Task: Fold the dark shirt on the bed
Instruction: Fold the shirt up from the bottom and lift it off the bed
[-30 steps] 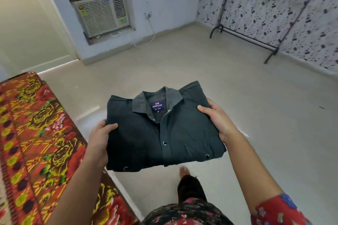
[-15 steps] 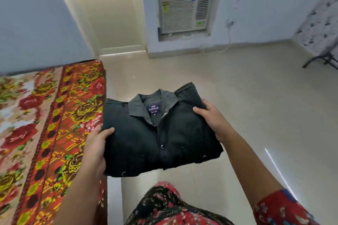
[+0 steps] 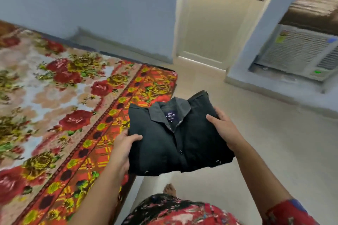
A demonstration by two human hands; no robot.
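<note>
Dark shirt is folded into a neat packet, collar on top, and I hold it in the air at the right edge of the bed. My left hand grips its left side and my right hand its right side, thumbs on top. I think the folding is finished; next I must lay it flat on the bed without opening the folds. Far right, an air conditioner sits in the blue wall.

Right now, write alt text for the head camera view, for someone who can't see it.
A folded dark shirt, collar up, is held by its sides, left hand and right hand gripping the edges. It is above the edge of a bed with a red floral cover; a window air conditioner sits at right.
</note>
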